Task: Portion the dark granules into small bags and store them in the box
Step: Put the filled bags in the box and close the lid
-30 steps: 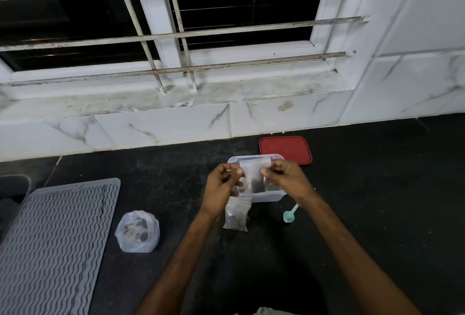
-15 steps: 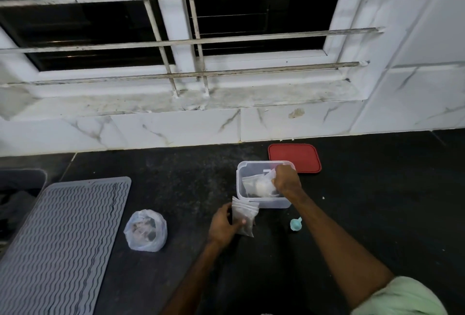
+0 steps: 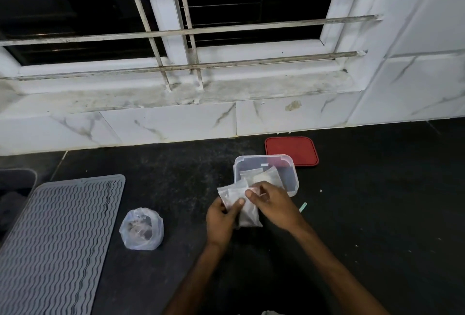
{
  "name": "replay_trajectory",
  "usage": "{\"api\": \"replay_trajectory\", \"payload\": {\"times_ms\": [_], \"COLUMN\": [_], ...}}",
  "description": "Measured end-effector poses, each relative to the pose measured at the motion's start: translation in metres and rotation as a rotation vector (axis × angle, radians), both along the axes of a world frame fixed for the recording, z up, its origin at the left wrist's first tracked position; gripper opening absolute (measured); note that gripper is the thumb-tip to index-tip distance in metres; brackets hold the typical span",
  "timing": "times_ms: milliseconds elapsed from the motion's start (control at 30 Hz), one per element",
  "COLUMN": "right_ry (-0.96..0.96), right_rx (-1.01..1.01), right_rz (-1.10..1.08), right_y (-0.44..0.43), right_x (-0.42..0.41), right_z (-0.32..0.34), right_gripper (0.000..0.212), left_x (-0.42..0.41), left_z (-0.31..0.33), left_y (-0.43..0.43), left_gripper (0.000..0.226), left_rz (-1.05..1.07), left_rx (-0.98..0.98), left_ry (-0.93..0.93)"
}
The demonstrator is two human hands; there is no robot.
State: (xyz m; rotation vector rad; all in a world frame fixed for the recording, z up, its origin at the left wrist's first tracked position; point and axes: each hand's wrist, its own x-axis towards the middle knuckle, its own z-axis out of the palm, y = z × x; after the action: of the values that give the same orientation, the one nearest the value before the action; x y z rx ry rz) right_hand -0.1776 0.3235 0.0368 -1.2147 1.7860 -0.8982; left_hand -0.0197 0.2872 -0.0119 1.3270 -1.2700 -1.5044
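Observation:
A clear plastic box stands open on the dark counter, with small filled bags lying inside. Just in front of it, my left hand grips a bunch of small clear bags, thumb on top. My right hand pinches the upper edge of one of these bags beside my left thumb. The bag hanging lowest shows dark granules at its bottom. A knotted clear bag of dark granules sits on the counter to the left.
The box's red lid lies flat behind the box, near the white tiled wall. A teal scoop handle pokes out right of my right wrist. A grey ribbed mat covers the counter's left part. A barred window is above.
My right hand left a bag in the box and came back to the bags in my left hand, which has lifted them toward the box.

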Motion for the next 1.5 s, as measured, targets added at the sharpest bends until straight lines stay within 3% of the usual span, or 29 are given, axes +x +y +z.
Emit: {"api": "replay_trajectory", "payload": {"times_ms": [100, 200, 400, 500, 567, 700, 800, 933, 1033, 1133, 1233, 1267, 1333, 1400, 1433, 1500], "right_ry": [-0.110, -0.055, -0.137, -0.136, -0.146, -0.028, 0.372, 0.582, 0.612, 0.492, 0.486, 0.522, 0.742, 0.995, 1.000, 0.808], "right_rx": [-0.062, -0.136, -0.115, 0.024, 0.040, -0.064, -0.014, 0.229, 0.504, 0.719, 0.658, 0.539, 0.276, 0.190, 0.214, 0.493], "right_rz": [-0.037, -0.126, -0.259, -0.130, -0.029, -0.186, -0.193, 0.015, 0.112, 0.135, 0.074, 0.036, 0.013, 0.141, 0.172, 0.153], "right_y": [0.003, -0.015, -0.052, -0.058, -0.058, -0.057, -0.060, -0.069, -0.083, -0.095, -0.094, -0.086, -0.068, -0.063, -0.066, -0.079], "right_x": [-0.003, -0.024, -0.078, -0.078, -0.070, -0.077, -0.094, -0.081, -0.067, -0.066, -0.060, -0.057, -0.050, -0.052, -0.054, -0.059], "right_z": [0.005, 0.019, 0.041, 0.043, 0.037, 0.016, 0.009, 0.008, 0.010, 0.012, 0.006, 0.000, -0.005, -0.010, -0.014, -0.008], "right_gripper": [0.019, 0.016, 0.019, 0.027, 0.020, 0.007, 0.014, 0.015, 0.044, 0.069, 0.072, 0.066, 0.064, 0.074, 0.075, 0.068], "left_x": [-0.022, -0.042, -0.058, -0.066, -0.074, -0.076, -0.068, -0.083, -0.098, -0.104, -0.112, -0.111, -0.103, -0.100, -0.100, -0.095], "left_z": [0.026, 0.046, 0.047, 0.042, 0.043, 0.040, 0.032, 0.029, 0.020, 0.016, 0.015, 0.012, 0.011, 0.011, 0.017, 0.013], "left_y": [-0.010, -0.028, -0.070, -0.073, -0.069, -0.065, -0.072, -0.073, -0.078, -0.081, -0.075, -0.072, -0.069, -0.075, -0.074, -0.075], "left_gripper": [0.028, 0.019, 0.028, 0.027, 0.026, 0.025, 0.032, 0.041, 0.044, 0.046, 0.047, 0.051, 0.076, 0.078, 0.071, 0.054], "left_rz": [0.034, 0.003, 0.050, 0.036, 0.035, 0.135, 0.081, -0.253, -0.262, -0.261, -0.226, -0.198, -0.259, -0.375, -0.456, -0.589], "left_rx": [-0.024, -0.035, -0.040, -0.014, -0.005, 0.048, -0.064, -0.118, -0.014, 0.008, -0.096, -0.133, -0.383, -0.458, -0.415, -0.578], "left_ry": [0.074, 0.115, 0.006, -0.053, -0.031, 0.040, -0.231, -0.707, -0.737, -0.865, -0.968, -0.884, -0.853, -0.954, -1.016, -1.206]}}
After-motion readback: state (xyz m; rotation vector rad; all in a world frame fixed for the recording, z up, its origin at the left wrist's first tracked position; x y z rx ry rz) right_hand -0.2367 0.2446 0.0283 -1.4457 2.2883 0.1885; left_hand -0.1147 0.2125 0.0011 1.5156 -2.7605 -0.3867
